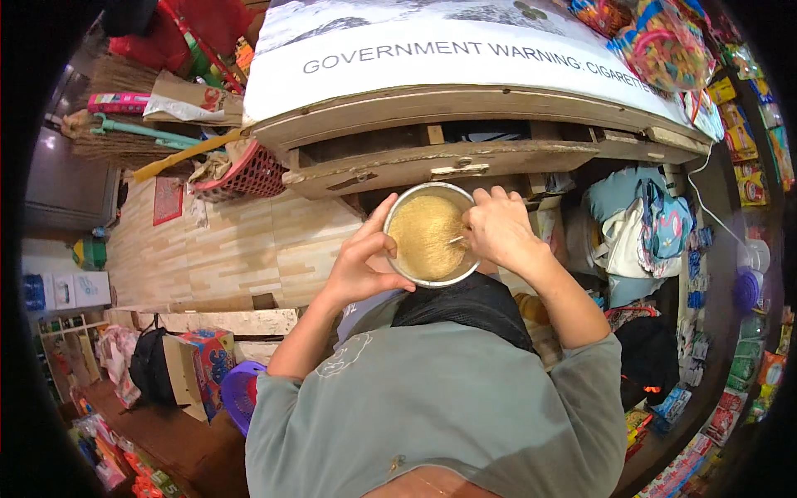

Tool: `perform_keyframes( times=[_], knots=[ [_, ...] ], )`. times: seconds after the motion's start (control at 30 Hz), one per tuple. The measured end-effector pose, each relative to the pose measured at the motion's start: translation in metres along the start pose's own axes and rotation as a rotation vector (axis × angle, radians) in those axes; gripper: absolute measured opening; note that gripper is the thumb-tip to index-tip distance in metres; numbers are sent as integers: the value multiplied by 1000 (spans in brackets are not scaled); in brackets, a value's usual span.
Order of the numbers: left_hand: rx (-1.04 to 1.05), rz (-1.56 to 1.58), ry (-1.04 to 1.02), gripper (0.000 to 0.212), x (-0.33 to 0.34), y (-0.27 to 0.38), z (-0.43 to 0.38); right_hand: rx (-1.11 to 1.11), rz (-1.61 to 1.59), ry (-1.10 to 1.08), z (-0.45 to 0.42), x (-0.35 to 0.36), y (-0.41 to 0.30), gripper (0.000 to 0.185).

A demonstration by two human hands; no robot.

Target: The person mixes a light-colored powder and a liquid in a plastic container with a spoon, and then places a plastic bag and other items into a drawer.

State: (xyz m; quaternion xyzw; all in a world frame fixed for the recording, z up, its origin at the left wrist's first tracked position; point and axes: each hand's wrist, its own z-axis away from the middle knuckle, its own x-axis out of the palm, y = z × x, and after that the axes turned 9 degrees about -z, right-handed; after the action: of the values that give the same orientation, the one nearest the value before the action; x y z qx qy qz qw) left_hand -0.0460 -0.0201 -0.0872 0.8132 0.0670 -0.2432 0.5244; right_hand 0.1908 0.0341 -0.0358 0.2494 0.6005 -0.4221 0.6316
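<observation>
A round metal bowl [470, 267] is held above the lap, with a pale yellow, frothy-looking mixture [426, 233] inside. My left hand [367, 255] grips its left side, thumb near the lower rim and fingers along the upper left. At the right rim my right hand [498, 227] is closed around a thin utensil [457, 239], whose short visible part reaches over the mixture. The rest of the utensil is hidden by the fingers or lies in the mixture.
A worn wooden drawer [448, 168] sticks out just beyond the bowl, under a table with a printed cover [398, 68]. Left of it stand a pink plastic basket [255, 171] and brooms [112, 137]. Bags [641, 230] hang at the right; a purple basket [235, 392] lies lower left.
</observation>
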Motion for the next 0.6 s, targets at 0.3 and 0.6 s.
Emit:
perform_keyframes(
  times=[0.3,0.6],
  knots=[
    [-12,34,20,49,-7,-3,1,-172,97,153,-1,-30,-30,14],
    [45,33,-2,49,-3,-3,3,-80,281,17,-18,3,-14,12]
  ],
)
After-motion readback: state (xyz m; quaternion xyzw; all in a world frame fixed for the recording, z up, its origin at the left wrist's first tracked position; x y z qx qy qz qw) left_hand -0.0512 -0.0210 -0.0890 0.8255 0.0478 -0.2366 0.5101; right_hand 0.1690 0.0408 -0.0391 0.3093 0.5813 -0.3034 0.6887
